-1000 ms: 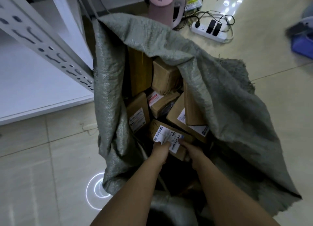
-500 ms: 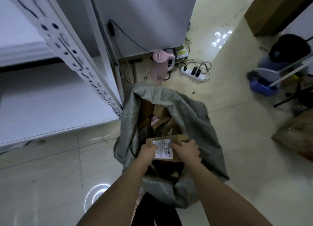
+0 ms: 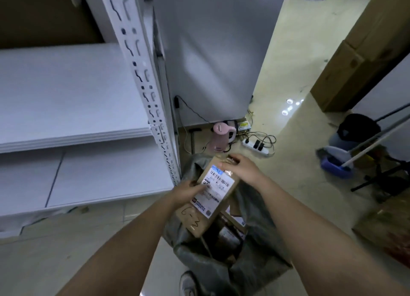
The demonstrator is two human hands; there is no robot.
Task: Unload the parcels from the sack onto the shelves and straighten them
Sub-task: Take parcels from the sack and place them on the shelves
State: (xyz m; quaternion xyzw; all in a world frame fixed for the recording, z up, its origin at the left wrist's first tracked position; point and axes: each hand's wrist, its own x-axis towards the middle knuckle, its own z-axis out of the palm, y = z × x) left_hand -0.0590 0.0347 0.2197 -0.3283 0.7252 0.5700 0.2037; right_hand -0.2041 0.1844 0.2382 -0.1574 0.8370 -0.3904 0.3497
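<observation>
both hands point(image 3: 241, 169) hold the parcel point(image 3: 207, 198) above the sack point(image 3: 261, 209)

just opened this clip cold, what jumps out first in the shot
A brown cardboard parcel with a white shipping label, held in both hands at centre: left hand on its left side, right hand on its far end. Below it gapes the grey woven sack; white metal shelves fill the left.

A storeroom: slotted metal shelves point(image 3: 73, 100), cardboard boxes point(image 3: 346, 73).
</observation>
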